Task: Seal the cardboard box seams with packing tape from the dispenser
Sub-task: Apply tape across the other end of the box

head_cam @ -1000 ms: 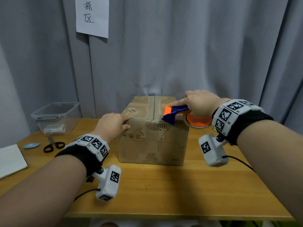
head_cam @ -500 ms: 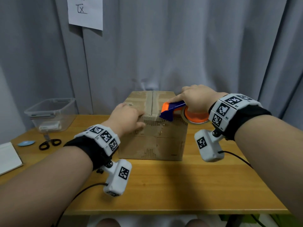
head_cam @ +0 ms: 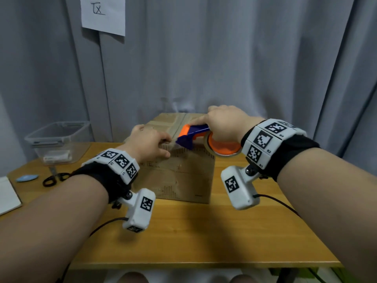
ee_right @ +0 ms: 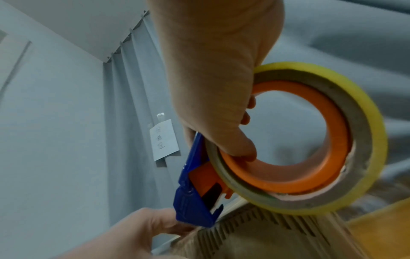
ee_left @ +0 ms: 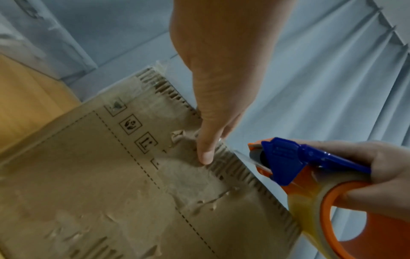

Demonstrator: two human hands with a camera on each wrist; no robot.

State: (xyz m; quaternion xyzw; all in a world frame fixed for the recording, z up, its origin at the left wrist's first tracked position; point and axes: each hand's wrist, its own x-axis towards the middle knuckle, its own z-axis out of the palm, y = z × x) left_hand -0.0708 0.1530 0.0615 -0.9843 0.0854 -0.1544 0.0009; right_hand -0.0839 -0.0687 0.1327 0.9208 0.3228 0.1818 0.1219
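A worn cardboard box [head_cam: 183, 176] stands at the back middle of the wooden table [head_cam: 204, 242]; clear tape runs along its top centre seam. My right hand [head_cam: 206, 127] grips the blue and orange tape dispenser [head_cam: 191, 135], fingers through the orange core of the tape roll [head_cam: 222, 150]. Its blue nose sits at the box's top front edge, at the seam. My left hand [head_cam: 163, 148] rests on the same edge just left of the nose. In the left wrist view the thumb [ee_left: 206, 154] lies straight, pressing the front face of the box [ee_left: 111, 192] below the top edge, beside the dispenser [ee_left: 281, 161].
A clear plastic bin [head_cam: 59, 139] stands at the table's back left, with scissors [head_cam: 55, 178], a small blue object [head_cam: 27, 178] and a white pad [head_cam: 8, 195] in front of it. A grey curtain hangs right behind the box, with a paper note [head_cam: 103, 13] on it.
My left hand has slid right along the box's front top edge, from the left corner to the centre seam. The dispenser has stayed at the front edge, near the seam.
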